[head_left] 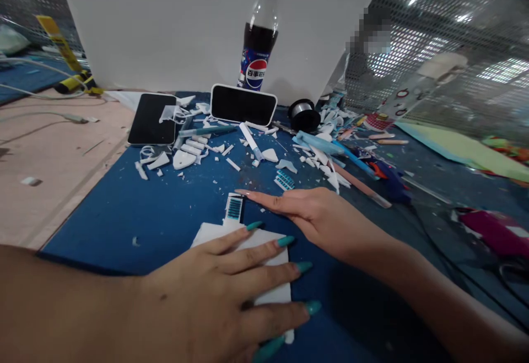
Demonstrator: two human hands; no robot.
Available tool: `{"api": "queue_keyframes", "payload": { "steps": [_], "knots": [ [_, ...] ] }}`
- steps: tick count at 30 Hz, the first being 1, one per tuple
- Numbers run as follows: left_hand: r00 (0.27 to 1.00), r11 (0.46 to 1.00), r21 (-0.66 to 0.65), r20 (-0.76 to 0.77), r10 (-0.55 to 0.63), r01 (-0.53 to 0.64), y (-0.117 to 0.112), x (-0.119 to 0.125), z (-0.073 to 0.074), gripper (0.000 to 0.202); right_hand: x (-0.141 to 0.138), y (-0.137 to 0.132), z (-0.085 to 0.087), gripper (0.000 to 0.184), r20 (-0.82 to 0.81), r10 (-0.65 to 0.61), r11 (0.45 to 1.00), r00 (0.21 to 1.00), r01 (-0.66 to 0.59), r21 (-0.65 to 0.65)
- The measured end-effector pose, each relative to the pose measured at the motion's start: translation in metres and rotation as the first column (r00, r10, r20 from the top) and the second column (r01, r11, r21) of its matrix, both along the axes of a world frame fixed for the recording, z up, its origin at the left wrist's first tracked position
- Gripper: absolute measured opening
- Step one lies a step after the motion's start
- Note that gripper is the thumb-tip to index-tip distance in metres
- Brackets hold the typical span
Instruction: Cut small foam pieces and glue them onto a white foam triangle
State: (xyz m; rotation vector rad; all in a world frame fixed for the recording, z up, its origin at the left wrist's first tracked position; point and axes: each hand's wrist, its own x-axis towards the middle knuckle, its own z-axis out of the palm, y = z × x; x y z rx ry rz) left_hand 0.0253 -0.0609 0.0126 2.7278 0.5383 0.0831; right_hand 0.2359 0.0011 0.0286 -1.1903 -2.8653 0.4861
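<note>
Head view. Your left hand [215,291] lies flat on the white board [270,295], fingers spread apart, grip clamped on nothing; this presumably pins the board to the counter [95,228]. The barred strip [234,207] projects from the board's far edge; you cannot tell whether it is joined or only abuts. Your right hand [309,211] is beyond the board's right corner, index finger extended to the strip's far end, likely to steady or align it there. The other right fingers are folded under and partly hidden; you cannot tell whether that grip is together on anything.

A loose slotted piece [285,180] lies beyond the board, near your right hand. Farther beyond the board, the phone [243,107] stands on its long edge in front of the bottle [258,49], which probably props it with its screen toward you. White scraps [183,160] lie between board and phone.
</note>
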Motion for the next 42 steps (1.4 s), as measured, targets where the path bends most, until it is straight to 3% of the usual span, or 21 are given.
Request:
{"api": "queue_keyframes", "payload": {
  "steps": [19,23,29,37,42],
  "knots": [
    [1.0,0.994,0.109,0.024,0.01,-0.013,-0.001,-0.002,-0.002,0.041,0.003,0.0,0.001,0.062,0.008,-0.007,1.0,1.0,0.007,0.005],
    [1.0,0.996,0.087,0.016,-0.015,0.014,-0.001,-0.003,0.001,0.041,0.004,0.0,0.001,0.063,0.019,-0.007,1.0,1.0,0.007,0.019],
    [0.999,0.999,0.006,0.026,0.04,-0.04,0.0,-0.005,0.01,0.047,0.003,0.0,0.0,0.064,0.046,-0.015,1.0,0.999,0.014,0.024],
    [0.996,0.998,-0.041,-0.066,-0.06,0.057,0.016,-0.004,0.028,0.047,0.001,-0.001,-0.003,0.065,0.073,-0.006,1.0,0.997,0.004,0.026],
    [0.993,0.99,-0.099,-0.065,-0.102,0.096,0.02,-0.008,0.028,0.057,0.002,-0.001,0.001,0.068,0.111,-0.029,1.0,0.993,0.029,0.007]
  ]
}}
